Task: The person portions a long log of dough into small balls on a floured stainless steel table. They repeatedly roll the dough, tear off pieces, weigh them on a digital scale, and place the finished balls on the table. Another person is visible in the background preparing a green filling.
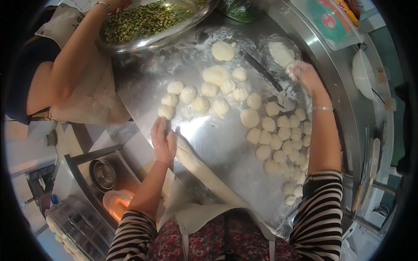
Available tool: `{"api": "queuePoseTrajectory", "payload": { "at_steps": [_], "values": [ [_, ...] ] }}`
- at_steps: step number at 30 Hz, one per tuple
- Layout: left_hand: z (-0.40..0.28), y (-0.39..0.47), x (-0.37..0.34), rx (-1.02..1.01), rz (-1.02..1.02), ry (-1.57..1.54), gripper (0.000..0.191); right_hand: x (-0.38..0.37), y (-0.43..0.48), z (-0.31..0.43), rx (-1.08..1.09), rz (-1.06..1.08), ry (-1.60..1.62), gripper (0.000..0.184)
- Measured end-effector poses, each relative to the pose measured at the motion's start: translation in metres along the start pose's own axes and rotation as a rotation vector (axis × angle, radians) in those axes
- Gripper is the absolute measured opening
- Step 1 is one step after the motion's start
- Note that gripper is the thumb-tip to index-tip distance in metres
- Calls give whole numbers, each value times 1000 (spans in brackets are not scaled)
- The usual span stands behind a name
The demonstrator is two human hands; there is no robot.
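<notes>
My left hand point(163, 142) rests on the steel table point(222, 130), its fingertips at a dough ball point(166, 112) and its thumb beside the upper end of a long dough roll point(205, 171). The roll runs diagonally down to my apron. At the right, my right hand point(302, 73) is at the rim of a bowl of white flour point(281, 53), fingers floury and bunched; whether it holds flour is unclear. A dark rolling pin point(262, 70) lies left of it. Many dough balls point(276, 142) lie in the middle and at the right, and a flattened dough round point(223, 51) lies farther back.
A co-worker's arm point(76, 53) reaches over a large metal bowl of chopped green filling point(143, 23) at the upper left. Stacked metal steamer trays point(78, 225) stand lower left. A raised steel ledge point(339, 75) bounds the table's right side, with a plastic box point(326, 23) on it.
</notes>
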State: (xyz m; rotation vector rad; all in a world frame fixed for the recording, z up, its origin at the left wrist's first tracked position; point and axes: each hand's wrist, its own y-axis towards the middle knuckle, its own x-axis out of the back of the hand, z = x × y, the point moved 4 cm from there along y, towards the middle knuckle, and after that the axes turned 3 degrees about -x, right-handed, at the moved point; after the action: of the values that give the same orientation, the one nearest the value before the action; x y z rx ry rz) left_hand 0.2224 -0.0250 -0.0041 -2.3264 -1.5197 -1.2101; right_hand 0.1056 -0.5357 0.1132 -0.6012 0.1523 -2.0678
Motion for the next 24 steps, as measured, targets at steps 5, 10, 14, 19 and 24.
{"api": "queuePoseTrajectory", "payload": {
  "at_steps": [5,10,14,19,24],
  "values": [
    [27,27,-10,8,-144,-64,70,-35,-119,-11,-91,94,-287,13],
    [57,68,-2,-19,-197,-68,66,-81,-205,10,-76,-194,-79,14],
    [57,56,28,-66,-178,-61,65,-180,-224,25,276,118,-743,15],
    [31,-11,41,-312,148,-175,67,-270,-207,26,236,-87,-360,19],
    [0,-38,56,-536,384,-252,70,-313,-230,47,90,17,-496,28]
  ]
}}
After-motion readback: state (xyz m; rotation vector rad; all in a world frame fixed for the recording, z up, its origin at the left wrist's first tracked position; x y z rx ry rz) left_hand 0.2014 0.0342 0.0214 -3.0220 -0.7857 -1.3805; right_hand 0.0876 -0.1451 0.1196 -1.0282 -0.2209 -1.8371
